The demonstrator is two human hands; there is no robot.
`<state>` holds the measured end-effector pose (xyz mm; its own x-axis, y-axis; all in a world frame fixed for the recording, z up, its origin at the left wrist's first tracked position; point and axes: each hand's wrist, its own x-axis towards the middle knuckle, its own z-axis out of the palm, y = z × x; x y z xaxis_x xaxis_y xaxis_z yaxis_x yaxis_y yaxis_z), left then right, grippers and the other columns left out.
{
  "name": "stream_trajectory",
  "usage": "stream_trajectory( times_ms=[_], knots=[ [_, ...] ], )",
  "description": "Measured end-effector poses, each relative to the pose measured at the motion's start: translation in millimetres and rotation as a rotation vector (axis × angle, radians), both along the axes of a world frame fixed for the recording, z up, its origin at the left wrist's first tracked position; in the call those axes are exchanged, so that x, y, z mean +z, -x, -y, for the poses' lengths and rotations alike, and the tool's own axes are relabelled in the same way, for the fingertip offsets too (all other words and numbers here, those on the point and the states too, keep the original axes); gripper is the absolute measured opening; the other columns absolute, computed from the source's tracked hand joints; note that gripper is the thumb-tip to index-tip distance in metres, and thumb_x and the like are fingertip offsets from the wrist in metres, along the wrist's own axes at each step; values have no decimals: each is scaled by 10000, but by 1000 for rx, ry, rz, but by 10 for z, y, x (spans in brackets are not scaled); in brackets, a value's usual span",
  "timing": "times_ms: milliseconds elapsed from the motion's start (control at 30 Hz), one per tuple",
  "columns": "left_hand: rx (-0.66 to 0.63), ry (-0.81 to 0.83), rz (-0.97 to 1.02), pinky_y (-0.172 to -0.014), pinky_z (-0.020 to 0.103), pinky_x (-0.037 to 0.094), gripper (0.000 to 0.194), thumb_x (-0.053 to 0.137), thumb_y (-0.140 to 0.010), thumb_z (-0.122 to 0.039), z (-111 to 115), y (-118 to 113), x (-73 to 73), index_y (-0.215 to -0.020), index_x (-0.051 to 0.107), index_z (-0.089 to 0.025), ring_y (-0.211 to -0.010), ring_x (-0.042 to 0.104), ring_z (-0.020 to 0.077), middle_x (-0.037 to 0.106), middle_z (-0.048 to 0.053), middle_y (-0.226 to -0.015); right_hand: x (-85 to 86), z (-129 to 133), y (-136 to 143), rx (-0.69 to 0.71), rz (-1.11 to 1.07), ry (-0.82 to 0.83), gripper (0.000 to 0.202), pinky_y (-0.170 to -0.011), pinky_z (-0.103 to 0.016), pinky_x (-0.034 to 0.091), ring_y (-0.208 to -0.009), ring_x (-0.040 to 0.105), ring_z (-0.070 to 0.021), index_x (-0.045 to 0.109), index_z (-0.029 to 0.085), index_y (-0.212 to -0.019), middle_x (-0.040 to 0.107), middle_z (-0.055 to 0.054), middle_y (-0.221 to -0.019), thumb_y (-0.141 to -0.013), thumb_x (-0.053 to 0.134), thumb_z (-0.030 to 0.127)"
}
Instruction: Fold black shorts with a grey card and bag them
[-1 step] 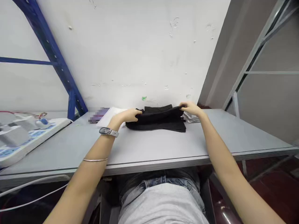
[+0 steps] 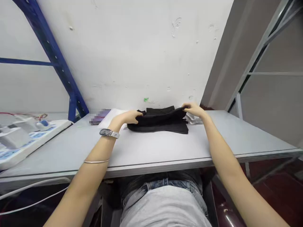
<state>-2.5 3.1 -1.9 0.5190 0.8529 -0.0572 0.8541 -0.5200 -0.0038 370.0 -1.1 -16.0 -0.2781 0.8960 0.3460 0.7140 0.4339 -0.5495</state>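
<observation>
A folded black cloth (image 2: 161,126) lies in layers on the grey-white table, near the wall. My left hand (image 2: 129,117) pinches the left end of its upper layer between thumb and fingers. At the opposite end, my right hand (image 2: 193,109) grips the upper layer's far right corner. Between my hands that layer is lifted a little and sags in the middle, while the lower layers rest flat. What kind of garment the cloth is cannot be made out.
Left of the cloth lie a white sheet (image 2: 110,117) and a purple packet (image 2: 100,117), partly blurred. Crumpled clear plastic (image 2: 195,119) sits by my right hand. A power strip (image 2: 42,138) with plugs occupies the table's left side, near a blue metal post (image 2: 56,60). A white wall stands behind.
My left hand and wrist have shifted very slightly to the left. My right hand and the black cloth look the same.
</observation>
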Motion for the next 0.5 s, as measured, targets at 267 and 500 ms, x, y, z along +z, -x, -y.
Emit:
stream_trajectory(
  times_ms=[267, 500],
  knots=[
    [24, 100, 212, -778, 272, 472, 312, 499, -782, -297, -22, 260, 123, -968, 722, -186, -866, 615, 216, 716, 46, -971, 102, 162, -167, 204, -84, 369, 322, -814, -317, 432, -858, 598, -198, 751, 184, -923, 708, -36, -889, -692, 716, 406],
    [-3, 467, 370, -743, 243, 469, 266, 685, -698, -460, 195, 542, 364, -794, 767, -226, -827, 600, 209, 710, 12, -846, 231, 355, -233, 327, -121, 573, 390, -764, -321, 470, -788, 629, -195, 770, 153, -870, 725, -50, -829, -588, 820, 418]
  ],
)
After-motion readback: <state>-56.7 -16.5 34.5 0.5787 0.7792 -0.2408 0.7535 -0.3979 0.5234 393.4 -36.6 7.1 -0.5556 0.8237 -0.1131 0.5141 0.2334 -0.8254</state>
